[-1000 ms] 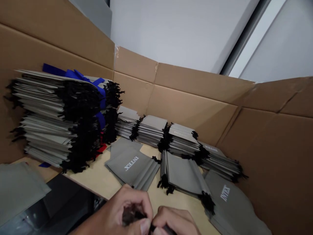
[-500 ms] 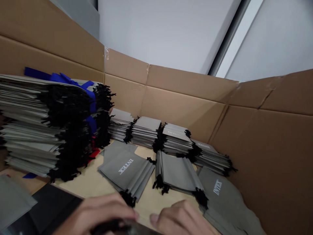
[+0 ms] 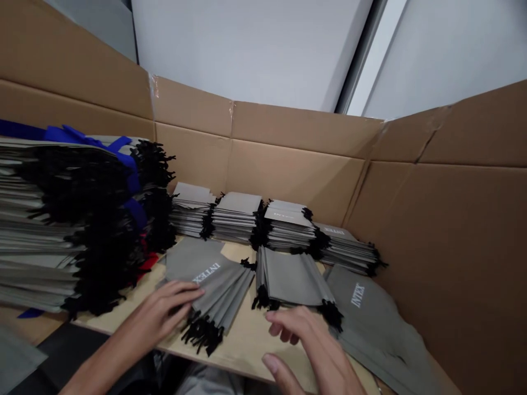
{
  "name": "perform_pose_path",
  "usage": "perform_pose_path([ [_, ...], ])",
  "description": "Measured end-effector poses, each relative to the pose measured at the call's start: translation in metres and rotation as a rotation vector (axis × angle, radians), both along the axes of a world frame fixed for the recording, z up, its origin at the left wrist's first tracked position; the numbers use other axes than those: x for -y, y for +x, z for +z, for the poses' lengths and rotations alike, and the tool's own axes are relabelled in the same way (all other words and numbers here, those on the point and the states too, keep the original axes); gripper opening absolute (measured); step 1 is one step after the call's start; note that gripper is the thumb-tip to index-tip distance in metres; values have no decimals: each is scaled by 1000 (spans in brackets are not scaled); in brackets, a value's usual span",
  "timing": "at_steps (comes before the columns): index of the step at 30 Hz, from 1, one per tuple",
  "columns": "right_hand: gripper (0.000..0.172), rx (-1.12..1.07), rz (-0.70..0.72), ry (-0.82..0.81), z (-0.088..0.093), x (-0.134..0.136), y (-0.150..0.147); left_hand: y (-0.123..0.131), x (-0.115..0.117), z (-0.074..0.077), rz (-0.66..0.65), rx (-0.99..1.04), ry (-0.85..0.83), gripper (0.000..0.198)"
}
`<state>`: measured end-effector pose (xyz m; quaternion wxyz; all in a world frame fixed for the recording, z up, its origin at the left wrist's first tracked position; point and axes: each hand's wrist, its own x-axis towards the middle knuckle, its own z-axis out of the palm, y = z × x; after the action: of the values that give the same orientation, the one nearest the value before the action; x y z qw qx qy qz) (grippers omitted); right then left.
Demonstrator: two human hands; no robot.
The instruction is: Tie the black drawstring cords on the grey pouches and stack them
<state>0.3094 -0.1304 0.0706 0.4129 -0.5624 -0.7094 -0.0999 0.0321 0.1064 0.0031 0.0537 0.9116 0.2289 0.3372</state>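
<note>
My left hand (image 3: 175, 304) rests its outstretched fingers on the left edge of a fanned stack of grey drawstring pouches (image 3: 212, 280), printed INTEX, with black cord ends toward me. Its thumb lies near those cords. My right hand (image 3: 307, 343) hovers over the board, thumb and fingers apart, holding nothing that I can see. Just beyond its fingertips lies another small stack of grey pouches (image 3: 294, 277) with black cords at its corners. To the right, larger grey INTEX pouches (image 3: 370, 312) lie spread flat.
Several neat pouch stacks (image 3: 236, 216) line the back of the pale board (image 3: 251, 340). Tall bundles (image 3: 82, 203) tied with blue ribbon (image 3: 129, 164) rise at the left. Cardboard walls (image 3: 296, 159) enclose the back and right side.
My hands were close together at the lower edge, with something dark by the left one. Now they are apart, the left on the fanned pouches. The view has shifted right.
</note>
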Motion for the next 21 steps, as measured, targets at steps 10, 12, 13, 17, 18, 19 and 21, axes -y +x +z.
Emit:
perform_pose_path([
  [10, 36, -105, 78, -10, -49, -21, -3, 4, 14, -3, 68, -205, -59, 47],
  [12, 36, -151, 57, 52, -66, -24, -5, 7, 17, 0, 83, -225, -85, 49],
  [13, 37, -192, 33, 94, -73, -25, -7, 9, 17, 1, 86, -235, -91, 50],
  [17, 35, -222, 42, 48, -88, -25, -14, 13, 15, -4, 85, -249, -108, 52],
  [18, 34, -203, 53, 5, -89, -25, -14, 13, 14, -5, 79, -249, -110, 53],
  [19, 33, -184, 52, -39, -90, -26, -14, 14, 13, -6, 70, -246, -109, 54],
  [21, 32, -144, 35, -130, -92, -31, -14, 16, 12, -5, 48, -229, -99, 54],
])
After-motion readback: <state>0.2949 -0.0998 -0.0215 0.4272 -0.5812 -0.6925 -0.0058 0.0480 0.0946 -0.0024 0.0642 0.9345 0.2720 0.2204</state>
